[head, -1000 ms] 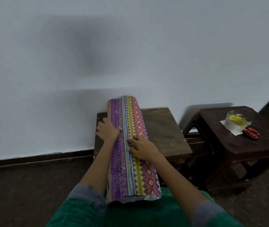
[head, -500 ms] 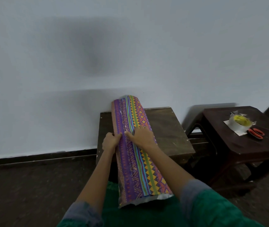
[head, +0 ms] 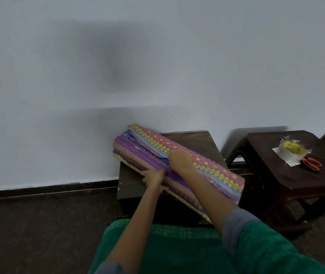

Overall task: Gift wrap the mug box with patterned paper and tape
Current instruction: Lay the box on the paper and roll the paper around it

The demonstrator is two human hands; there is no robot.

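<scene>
— Two hands meet on one long roll of patterned paper (head: pixel 207 165), lying slantwise across a small wooden table (head: pixel 197 141).
— How do they hold it?
— Left hand (head: pixel 153 177) grips the near edge, fingers curled; right hand (head: pixel 180 160) presses on top, its fingers hidden. Tape roll (head: pixel 292 152) and scissors (head: pixel 311 164) sit well apart on a dark stool (head: pixel 276 175).

Pale grey wall (head: pixel 157 56), dark floor (head: pixel 39 234), two dark wooden stools (head: pixel 197 143) (head: pixel 276 169) against wall.

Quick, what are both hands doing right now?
Left hand: grips the near edge of the paper roll.
Right hand: on top of the roll; grip cannot be told.
</scene>
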